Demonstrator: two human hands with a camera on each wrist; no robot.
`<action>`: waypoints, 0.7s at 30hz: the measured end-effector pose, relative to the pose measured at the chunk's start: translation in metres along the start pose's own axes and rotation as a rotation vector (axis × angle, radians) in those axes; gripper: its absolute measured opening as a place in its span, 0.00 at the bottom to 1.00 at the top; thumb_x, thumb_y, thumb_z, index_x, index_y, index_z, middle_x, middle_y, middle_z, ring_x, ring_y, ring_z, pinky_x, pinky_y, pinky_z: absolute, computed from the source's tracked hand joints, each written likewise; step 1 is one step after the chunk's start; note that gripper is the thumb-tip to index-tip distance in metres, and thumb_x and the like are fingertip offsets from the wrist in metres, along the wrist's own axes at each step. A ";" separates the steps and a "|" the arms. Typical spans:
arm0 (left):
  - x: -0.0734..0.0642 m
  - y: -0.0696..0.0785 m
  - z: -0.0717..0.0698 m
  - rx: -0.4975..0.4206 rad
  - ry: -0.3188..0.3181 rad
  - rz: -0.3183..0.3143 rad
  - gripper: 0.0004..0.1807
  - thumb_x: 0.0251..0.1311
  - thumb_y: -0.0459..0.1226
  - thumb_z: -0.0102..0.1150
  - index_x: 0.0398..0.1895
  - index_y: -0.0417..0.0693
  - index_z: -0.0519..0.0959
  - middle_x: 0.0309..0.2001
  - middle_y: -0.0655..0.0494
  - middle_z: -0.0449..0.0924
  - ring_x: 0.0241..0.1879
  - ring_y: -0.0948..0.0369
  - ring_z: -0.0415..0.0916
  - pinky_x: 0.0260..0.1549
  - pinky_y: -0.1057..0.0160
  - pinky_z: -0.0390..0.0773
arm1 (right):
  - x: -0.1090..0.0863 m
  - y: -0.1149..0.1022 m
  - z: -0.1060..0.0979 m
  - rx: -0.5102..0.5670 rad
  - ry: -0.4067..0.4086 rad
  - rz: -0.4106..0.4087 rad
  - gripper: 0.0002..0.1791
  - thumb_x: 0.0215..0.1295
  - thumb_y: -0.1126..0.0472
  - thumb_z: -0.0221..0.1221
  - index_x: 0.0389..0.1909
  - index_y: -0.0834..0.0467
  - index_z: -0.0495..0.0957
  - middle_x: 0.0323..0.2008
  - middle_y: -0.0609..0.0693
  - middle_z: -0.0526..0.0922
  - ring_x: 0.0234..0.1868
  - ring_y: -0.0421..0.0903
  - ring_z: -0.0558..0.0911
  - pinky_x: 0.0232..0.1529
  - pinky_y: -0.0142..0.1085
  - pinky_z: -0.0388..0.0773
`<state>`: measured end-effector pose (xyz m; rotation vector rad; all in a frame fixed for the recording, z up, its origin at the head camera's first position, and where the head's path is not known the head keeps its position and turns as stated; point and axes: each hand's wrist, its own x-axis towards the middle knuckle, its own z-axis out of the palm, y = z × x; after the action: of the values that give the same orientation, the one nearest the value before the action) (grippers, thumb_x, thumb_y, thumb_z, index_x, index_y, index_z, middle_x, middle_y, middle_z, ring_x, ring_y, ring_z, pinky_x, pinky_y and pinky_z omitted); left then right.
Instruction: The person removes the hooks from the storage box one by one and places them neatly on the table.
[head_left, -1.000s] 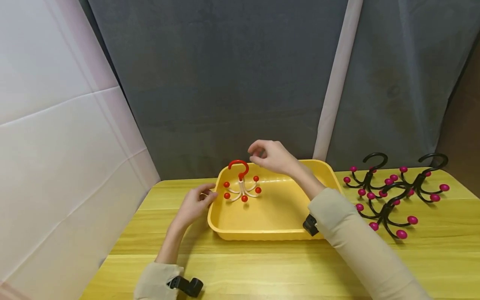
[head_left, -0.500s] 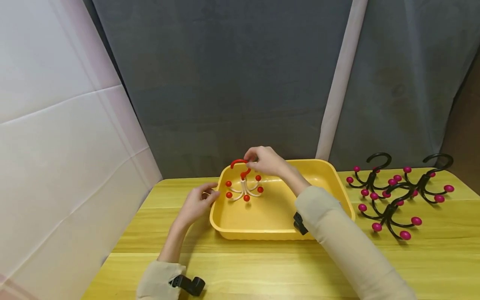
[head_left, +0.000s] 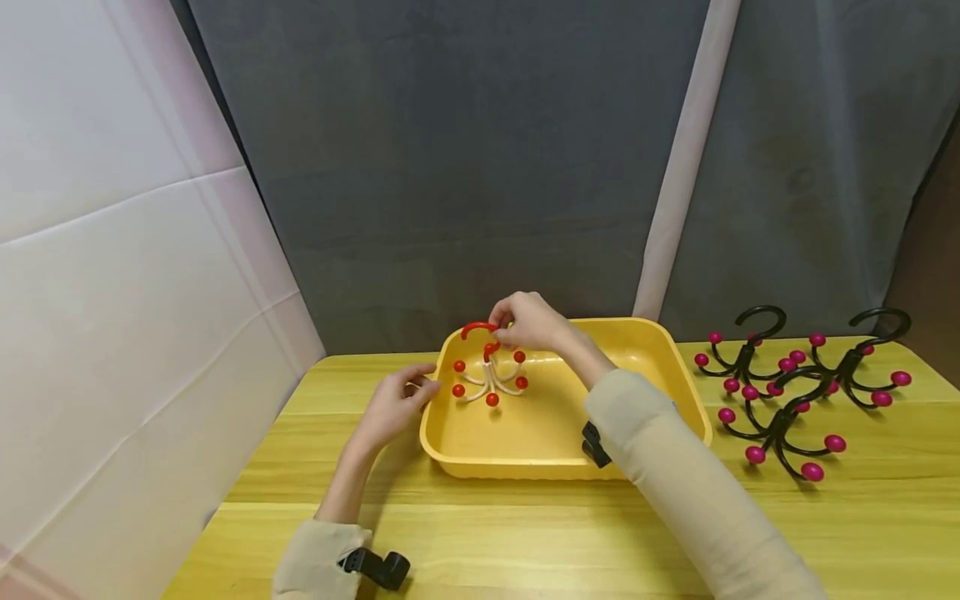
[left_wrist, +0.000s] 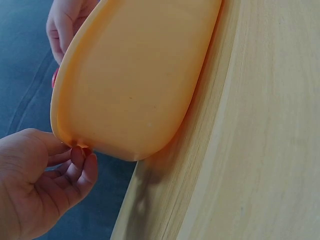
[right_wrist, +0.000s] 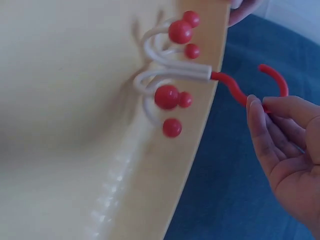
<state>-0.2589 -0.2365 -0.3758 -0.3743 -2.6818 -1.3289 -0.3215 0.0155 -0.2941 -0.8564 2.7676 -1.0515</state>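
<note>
A claw-style hanger [head_left: 489,383] with a red hook, white curved arms and red ball tips stands upright in the left part of the yellow plastic tray [head_left: 525,463]. My right hand [head_left: 528,322] pinches its red hook between thumb and fingertips. The right wrist view shows the hook [right_wrist: 231,86] running into those fingers, with the white arms [right_wrist: 170,70] close over the tray's inside. At the tray's left end, my left hand [head_left: 396,406] holds the rim. In the left wrist view, the left hand's fingers [left_wrist: 86,175] curl at the tray's corner.
Right of the tray, three black claw hangers [head_left: 742,362] [head_left: 847,367] [head_left: 776,429] with pink ball tips stand close together on the wooden table [head_left: 525,533]. A dark grey curtain [head_left: 465,167] hangs behind the table, and a white panel [head_left: 135,333] stands at the left.
My right hand has come down and left from above the tray and taken hold of the red hook. The hook has turned a little in its grip. The left hand stays at the rim.
</note>
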 end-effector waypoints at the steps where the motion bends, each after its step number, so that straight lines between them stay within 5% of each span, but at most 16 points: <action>1: 0.000 0.000 0.000 -0.002 0.000 0.000 0.19 0.69 0.32 0.61 0.59 0.31 0.78 0.38 0.44 0.80 0.33 0.57 0.75 0.30 0.68 0.73 | 0.000 -0.002 0.000 0.001 0.001 -0.001 0.07 0.67 0.68 0.62 0.42 0.66 0.84 0.32 0.52 0.85 0.30 0.47 0.86 0.35 0.32 0.82; 11: 0.001 -0.001 0.000 -0.014 -0.010 0.004 0.19 0.69 0.32 0.60 0.59 0.31 0.77 0.38 0.45 0.80 0.31 0.57 0.75 0.29 0.68 0.74 | -0.012 -0.028 -0.016 -0.038 0.078 -0.024 0.07 0.66 0.69 0.61 0.43 0.65 0.83 0.33 0.53 0.85 0.27 0.45 0.82 0.33 0.33 0.80; 21: 0.002 -0.003 0.001 -0.014 -0.007 0.002 0.19 0.69 0.32 0.60 0.59 0.31 0.77 0.38 0.44 0.80 0.31 0.59 0.75 0.29 0.68 0.73 | -0.031 -0.025 -0.038 0.027 0.215 -0.038 0.06 0.65 0.69 0.61 0.41 0.64 0.83 0.34 0.55 0.86 0.28 0.49 0.83 0.32 0.35 0.82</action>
<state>-0.2617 -0.2368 -0.3781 -0.3840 -2.6780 -1.3492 -0.2926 0.0392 -0.2534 -0.8417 2.9122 -1.2538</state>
